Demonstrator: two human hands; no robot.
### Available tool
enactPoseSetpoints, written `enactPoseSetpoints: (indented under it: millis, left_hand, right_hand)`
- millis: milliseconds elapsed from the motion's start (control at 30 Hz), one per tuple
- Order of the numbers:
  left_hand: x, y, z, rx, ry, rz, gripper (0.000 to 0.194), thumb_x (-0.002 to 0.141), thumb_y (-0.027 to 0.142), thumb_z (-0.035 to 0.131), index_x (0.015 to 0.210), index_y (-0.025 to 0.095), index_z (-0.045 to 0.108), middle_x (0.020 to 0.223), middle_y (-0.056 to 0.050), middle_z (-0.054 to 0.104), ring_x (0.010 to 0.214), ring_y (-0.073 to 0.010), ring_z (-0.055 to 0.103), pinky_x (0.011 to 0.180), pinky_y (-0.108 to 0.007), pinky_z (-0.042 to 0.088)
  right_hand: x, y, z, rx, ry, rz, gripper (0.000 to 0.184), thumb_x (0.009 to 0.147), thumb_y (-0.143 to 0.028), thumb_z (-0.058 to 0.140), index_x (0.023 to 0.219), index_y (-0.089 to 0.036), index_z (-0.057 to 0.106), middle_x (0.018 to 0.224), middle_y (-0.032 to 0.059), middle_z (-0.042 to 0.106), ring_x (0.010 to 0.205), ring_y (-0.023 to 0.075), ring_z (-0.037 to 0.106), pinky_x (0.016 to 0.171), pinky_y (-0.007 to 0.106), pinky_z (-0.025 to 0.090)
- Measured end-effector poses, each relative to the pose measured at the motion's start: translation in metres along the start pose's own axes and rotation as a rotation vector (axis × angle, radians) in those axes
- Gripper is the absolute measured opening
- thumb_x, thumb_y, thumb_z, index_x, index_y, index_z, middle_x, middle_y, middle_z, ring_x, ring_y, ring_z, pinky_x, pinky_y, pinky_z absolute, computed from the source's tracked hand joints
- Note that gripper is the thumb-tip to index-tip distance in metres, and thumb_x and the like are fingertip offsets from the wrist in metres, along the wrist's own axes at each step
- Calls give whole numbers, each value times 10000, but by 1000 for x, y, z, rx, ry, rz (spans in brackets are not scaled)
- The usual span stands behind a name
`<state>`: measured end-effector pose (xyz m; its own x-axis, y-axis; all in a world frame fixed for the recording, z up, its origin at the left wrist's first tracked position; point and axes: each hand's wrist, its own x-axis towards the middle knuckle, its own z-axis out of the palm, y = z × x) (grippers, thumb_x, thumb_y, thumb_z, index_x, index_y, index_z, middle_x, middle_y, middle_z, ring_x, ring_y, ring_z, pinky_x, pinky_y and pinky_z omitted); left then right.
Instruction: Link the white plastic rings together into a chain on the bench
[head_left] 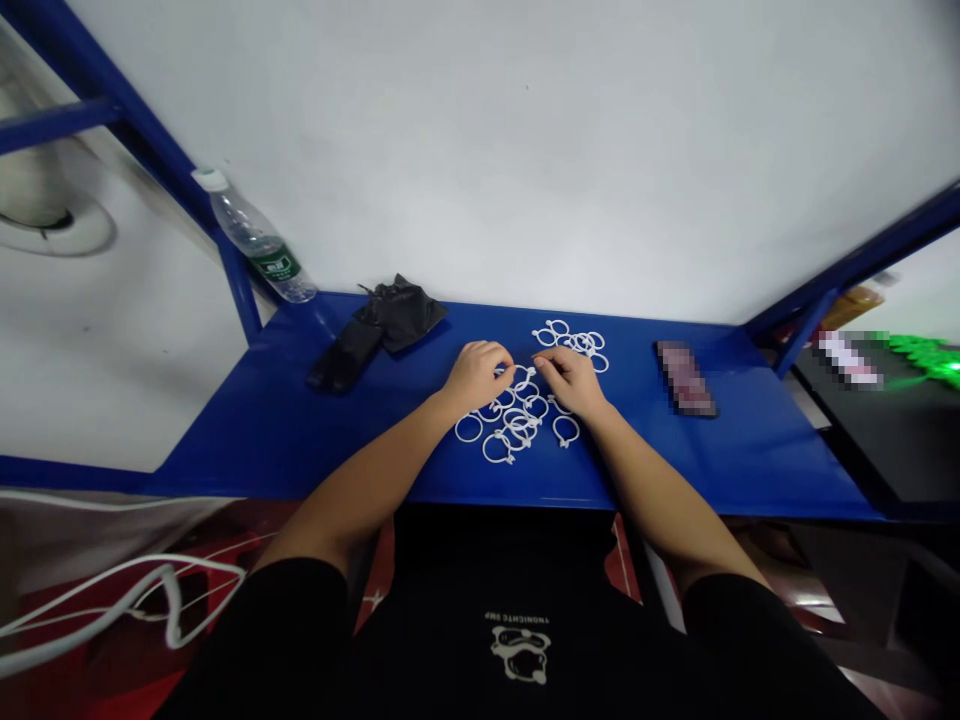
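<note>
Over the blue tabletop (405, 450), my left hand (478, 378) is closed, thumb and fingers pinching a thin white plastic ring (523, 370). Facing it is my right hand (576, 380), its thumb and forefinger bent together close to that ring's clasp end. Whether those fingertips grip the ring or another small piece is too fine to see. Below and between the hands lies a loose pile of similar white rings (517, 425), several overlapping. A single ring (565, 431) rests under my right wrist. Just beyond my right hand sits a second cluster of rings (581, 341).
A black pouch (409, 315) and a dark folded item (346, 355) lie at the left. Behind them a plastic bottle (259, 240) leans by the blue frame post (238, 285). A phone-like blurred object (686, 378) lies at the right. The white wall (510, 180) bounds the back.
</note>
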<state>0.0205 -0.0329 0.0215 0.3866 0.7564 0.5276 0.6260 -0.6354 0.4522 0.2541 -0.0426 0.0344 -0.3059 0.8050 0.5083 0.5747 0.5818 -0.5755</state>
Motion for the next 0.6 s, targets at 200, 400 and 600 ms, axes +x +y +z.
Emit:
enactPoseSetpoints:
  millis: [200,400,600]
  left_hand:
    - [0,-4,1,0,108,-43,103,967,188,707,879,215,663,949,-25,755,953,-222,702,925,-408,518]
    - [-2,0,0,-29,164,105,95,1020,289,703,1074,234,757,1080,-50,767,1038,-226,706,960,-427,517]
    - [-2,3,-4,-40,109,175,182,1065,352,656,1010,244,792,1017,-41,775,983,-217,691,929,-424,504]
  right_hand:
    - [-2,-5,2,103,-21,-7,269,1035,-447,669,1179,-250,783,987,47,816,714,181,687,715,351,578]
    - [-3,-9,6,82,-19,-57,198,1052,-389,665,1077,-241,794,902,39,795,727,177,690,715,326,558]
    - [-4,-6,5,66,-71,-108,220,1073,-402,631,1044,-240,778,927,53,795,801,195,719,770,334,574]
